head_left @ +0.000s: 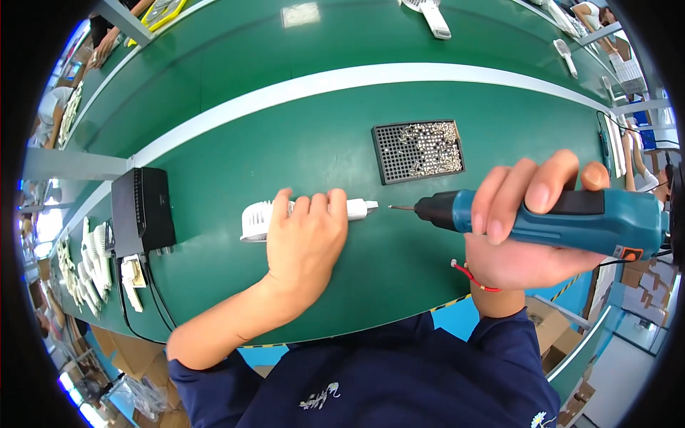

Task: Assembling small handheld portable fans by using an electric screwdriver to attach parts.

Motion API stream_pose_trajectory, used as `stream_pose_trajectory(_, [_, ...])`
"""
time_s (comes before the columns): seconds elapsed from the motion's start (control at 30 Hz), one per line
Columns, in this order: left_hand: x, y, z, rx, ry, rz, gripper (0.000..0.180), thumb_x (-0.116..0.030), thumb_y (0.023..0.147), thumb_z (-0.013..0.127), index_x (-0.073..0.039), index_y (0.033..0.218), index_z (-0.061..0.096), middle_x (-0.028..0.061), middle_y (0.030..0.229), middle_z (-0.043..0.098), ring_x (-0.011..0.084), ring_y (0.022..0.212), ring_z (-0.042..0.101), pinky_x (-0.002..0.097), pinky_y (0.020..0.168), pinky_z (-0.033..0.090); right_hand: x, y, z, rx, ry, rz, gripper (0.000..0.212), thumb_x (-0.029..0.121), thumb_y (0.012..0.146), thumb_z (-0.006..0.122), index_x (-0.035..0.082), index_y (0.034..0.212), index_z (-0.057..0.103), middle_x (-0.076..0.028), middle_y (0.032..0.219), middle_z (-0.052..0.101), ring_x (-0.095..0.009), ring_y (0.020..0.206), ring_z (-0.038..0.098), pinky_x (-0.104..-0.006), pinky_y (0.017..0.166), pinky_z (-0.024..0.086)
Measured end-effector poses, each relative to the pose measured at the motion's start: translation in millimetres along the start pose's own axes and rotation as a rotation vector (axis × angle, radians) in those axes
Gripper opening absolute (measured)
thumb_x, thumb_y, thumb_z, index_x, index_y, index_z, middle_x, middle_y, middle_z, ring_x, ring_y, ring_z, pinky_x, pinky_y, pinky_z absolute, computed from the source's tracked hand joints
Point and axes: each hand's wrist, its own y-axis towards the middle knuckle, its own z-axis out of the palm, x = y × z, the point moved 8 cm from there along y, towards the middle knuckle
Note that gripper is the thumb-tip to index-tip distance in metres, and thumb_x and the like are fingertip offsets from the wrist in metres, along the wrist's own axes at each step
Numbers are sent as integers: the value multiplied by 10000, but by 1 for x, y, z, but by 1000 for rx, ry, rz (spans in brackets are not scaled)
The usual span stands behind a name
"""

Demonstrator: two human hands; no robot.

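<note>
My left hand (307,232) is closed over a white plastic handheld device (255,220), which lies on the green bench. Its wide, ribbed head shows to the left of my fingers, and its narrow handle end sticks out to the right. What lies under my palm is hidden. In my right hand (528,221) is a teal electric screwdriver (592,227) with a black nose, held level. Its thin bit (402,207) points left at the handle end, a small gap apart from it. My fingers wrap around the screwdriver's body.
A black perforated tray (385,153) of small metal screws stands beyond the bit. At the left sits a black box (146,214) with cables, near several white parts (93,260). A white rail (321,82) crosses the bench; another white device (432,18) lies beyond it.
</note>
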Motion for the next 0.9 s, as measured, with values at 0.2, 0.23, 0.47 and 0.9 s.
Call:
stream_pose_trajectory(0.2, [-22, -24, 2, -79, 155, 53, 470, -118, 792, 584, 12, 1243, 582, 120, 1035, 645, 212, 931, 598, 438, 912, 447, 0, -8, 7, 39, 27, -14, 528, 529, 991, 285, 107, 1240, 479, -81, 903, 528, -183, 493, 481, -327, 422, 437])
stream_pose_trajectory(0.23, [-22, -29, 0, -54, 155, 28, 451, -149, 815, 595, 2, 1239, 572, 113, 1105, 639, 198, 973, 601, 431, 929, 442, -3, -12, 6, 8, 17, -1, 526, 530, 988, 284, 109, 1233, 482, -81, 893, 529, -183, 484, 481, -328, 414, 433])
stream_pose_trajectory(0.47, [-34, -63, -3, 0, -28, 68, 417, -82, 787, 566, 37, 1187, 576, 150, 1171, 639, 217, 1013, 623, 407, 907, 452, -15, -36, 8, -44, 169, 118, 587, 592, 934, 423, 80, 1215, 489, -192, 894, 569, -267, 568, 569, -395, 497, 486])
stream_pose_trajectory(0.9, [-38, -100, 4, -124, -293, 95, 440, -92, 774, 629, 45, 1188, 576, 157, 1195, 611, 252, 1032, 581, 393, 863, 455, -16, -61, 39, 29, 161, 220, 532, 538, 996, 279, 96, 1169, 518, -122, 848, 557, -248, 488, 545, -388, 417, 458])
